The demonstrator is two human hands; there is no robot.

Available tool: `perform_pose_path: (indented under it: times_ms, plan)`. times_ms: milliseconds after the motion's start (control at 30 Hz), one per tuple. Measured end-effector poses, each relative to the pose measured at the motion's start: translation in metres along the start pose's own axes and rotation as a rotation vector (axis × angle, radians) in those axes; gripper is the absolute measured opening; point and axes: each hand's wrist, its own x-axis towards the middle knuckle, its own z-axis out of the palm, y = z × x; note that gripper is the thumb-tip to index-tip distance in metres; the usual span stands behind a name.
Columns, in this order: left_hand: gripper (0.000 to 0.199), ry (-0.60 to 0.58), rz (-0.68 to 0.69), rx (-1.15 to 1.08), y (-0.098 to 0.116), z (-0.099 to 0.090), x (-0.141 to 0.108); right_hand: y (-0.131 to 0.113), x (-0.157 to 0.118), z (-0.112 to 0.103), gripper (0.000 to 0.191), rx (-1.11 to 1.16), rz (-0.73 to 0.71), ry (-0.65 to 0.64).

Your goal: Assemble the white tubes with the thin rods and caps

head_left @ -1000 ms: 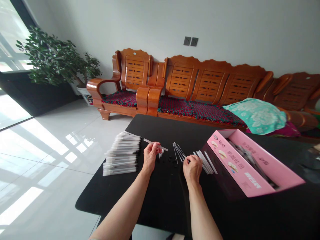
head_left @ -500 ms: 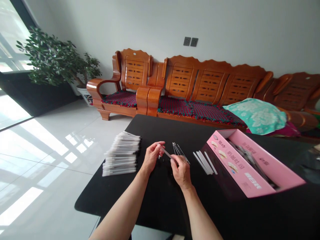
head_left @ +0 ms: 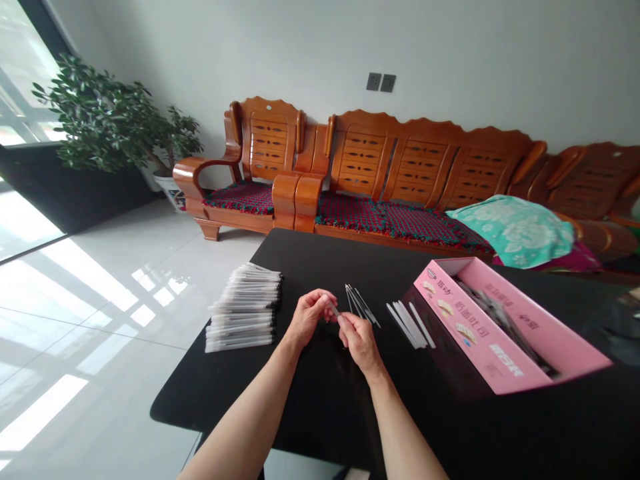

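Note:
Between my two hands is a pale, slim pen barrel [head_left: 334,309], mostly covered by fingers. My left hand [head_left: 311,316] pinches its far left end, and my right hand [head_left: 359,339] grips the nearer end. Just beyond my right hand lie several dark pen refills [head_left: 361,304]. To the right of them rest several white pen barrels [head_left: 409,325]. A long stack of white pens with dark tips [head_left: 243,307] lies left of my left hand.
A pink printed box [head_left: 480,337] with dark slim items inside stands at the right of the black table [head_left: 240,393]. Behind the table is a wooden sofa [head_left: 367,160] with a turquoise cloth [head_left: 517,230]. A potted plant [head_left: 125,123] stands at the far left.
My hands have come closer together, the left moving slightly right. Less of the pen barrel shows between my fingers. The things on the table have stayed in place.

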Motion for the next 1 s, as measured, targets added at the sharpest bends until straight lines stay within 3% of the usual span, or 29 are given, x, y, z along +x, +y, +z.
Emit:
perform_pose_path:
  times_ms: [100, 200, 300, 400, 567, 667, 733, 833, 1000]
  plan:
    - [0.032, 0.081, 0.027, 0.017, -0.004, 0.001, 0.001, 0.003, 0.000, 0.004, 0.043, -0.104, -0.035, 0.063]
    - [0.031, 0.151, 0.017, 0.002, -0.007, 0.001, 0.001, 0.006, -0.002, 0.009, 0.041, -0.377, -0.138, 0.176]
    - [0.031, 0.130, -0.014, -0.044, -0.007, -0.001, 0.002, 0.006, -0.002, 0.011, 0.040, -0.466, -0.182, 0.219]
    - [0.032, 0.046, -0.043, -0.058, -0.003, -0.004, 0.003, 0.002, -0.001, 0.007, 0.040, -0.203, -0.076, 0.116]
    - [0.036, -0.078, -0.074, -0.046, 0.004, -0.007, 0.000, -0.003, -0.002, -0.006, 0.042, 0.415, 0.199, -0.196]
    - [0.034, -0.134, -0.098, -0.066, 0.005, -0.006, -0.001, -0.002, -0.004, -0.011, 0.042, 0.586, 0.288, -0.332]
    - [0.033, -0.113, -0.097, -0.064, 0.004, -0.005, -0.001, -0.001, -0.004, -0.010, 0.041, 0.620, 0.317, -0.328]
    - [0.032, 0.018, -0.055, -0.057, -0.002, -0.003, 0.001, 0.001, -0.002, -0.006, 0.040, 0.486, 0.256, -0.197]
    - [0.030, 0.168, 0.002, -0.038, -0.011, -0.003, 0.004, 0.000, 0.000, 0.005, 0.040, -0.186, -0.064, 0.097]
